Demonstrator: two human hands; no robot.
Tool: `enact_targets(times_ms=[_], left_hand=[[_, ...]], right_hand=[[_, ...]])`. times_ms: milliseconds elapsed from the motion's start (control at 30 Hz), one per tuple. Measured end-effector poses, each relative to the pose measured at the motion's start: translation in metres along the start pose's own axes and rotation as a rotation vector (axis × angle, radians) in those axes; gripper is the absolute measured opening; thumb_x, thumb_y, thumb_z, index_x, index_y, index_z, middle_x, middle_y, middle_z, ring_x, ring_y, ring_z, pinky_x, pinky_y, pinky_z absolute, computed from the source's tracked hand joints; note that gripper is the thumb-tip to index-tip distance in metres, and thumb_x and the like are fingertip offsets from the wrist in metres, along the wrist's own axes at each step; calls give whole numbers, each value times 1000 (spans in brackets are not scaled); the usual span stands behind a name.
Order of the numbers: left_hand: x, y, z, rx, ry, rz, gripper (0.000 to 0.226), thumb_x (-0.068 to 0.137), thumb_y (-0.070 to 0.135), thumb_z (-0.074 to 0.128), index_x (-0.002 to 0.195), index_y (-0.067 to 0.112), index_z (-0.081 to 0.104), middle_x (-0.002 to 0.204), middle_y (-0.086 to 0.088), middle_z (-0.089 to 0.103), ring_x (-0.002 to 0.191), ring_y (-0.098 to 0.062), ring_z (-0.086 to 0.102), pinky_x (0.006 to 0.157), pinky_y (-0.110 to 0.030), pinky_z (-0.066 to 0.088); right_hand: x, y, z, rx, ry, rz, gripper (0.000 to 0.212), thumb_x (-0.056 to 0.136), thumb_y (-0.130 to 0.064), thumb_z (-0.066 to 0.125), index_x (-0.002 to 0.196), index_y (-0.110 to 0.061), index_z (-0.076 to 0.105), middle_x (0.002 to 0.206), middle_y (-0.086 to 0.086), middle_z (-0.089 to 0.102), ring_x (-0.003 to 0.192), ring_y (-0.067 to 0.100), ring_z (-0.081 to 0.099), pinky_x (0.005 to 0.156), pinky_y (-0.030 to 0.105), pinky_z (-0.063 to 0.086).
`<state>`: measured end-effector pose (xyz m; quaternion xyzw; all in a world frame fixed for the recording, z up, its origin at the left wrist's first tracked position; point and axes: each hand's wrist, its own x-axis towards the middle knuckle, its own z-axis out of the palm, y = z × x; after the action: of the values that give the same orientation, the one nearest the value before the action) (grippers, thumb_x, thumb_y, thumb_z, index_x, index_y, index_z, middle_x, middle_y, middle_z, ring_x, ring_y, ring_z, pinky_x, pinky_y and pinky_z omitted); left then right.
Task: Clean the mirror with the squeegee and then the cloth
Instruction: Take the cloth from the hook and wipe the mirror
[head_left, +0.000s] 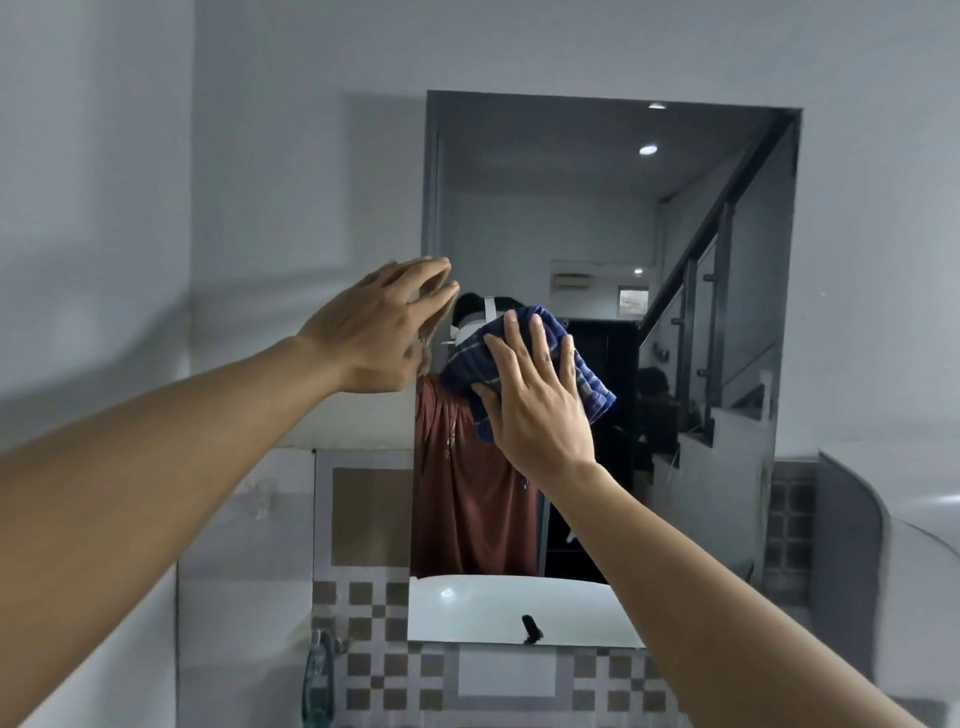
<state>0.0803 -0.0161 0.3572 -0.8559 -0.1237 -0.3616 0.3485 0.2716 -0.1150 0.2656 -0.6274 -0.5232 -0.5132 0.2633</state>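
Your right hand (535, 400) presses the blue checked cloth (524, 364) flat against the mirror (597, 234), near the middle of the glass and a little toward its left side. The fingers are spread and lie on top of the cloth, so the palm holds it to the glass more than the fingers grip it. Your left hand (379, 332) is empty, fingers loosely together, and it hovers at the left edge of the mirror, close to the wall (260, 156); I cannot tell if it touches.

The cloth is already under the right hand, so this hand does the wiping. Most of the unwiped glass lies up and to the right of the cloth, and the mirror's long axis is vertical, so I judge long strokes up and down will suit best. The squeegee is not in view. I see no label or writing that can be read.
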Motion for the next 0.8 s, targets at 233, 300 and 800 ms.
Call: enact_targets(times_ms=[233,300,800], left_hand=[[15,-3,-3,20,75,-61,63,99,35,54,154,12,32,160,-19,25,146,-38,27,117,-49,28],[19,-2,-1,27,41,-63,69,97,43,55,156,17,28,162,-18,20,149,-37,21,119,-50,25],[15,10,6,49,8,-50,82,85,54,62,153,21,31,159,-18,25,147,-36,25,117,-56,30]], right_hand=[[-22,-21,13,-12,-49,-145,53,104,-39,33,149,-12,41,163,13,30,154,33,16,122,61,13],[-28,-27,19,-28,-83,-232,53,104,-39,33,149,-11,43,162,13,32,153,33,18,120,62,18],[-67,-7,24,-128,-213,-484,53,105,-40,37,153,-19,36,164,11,27,154,32,17,123,57,14]])
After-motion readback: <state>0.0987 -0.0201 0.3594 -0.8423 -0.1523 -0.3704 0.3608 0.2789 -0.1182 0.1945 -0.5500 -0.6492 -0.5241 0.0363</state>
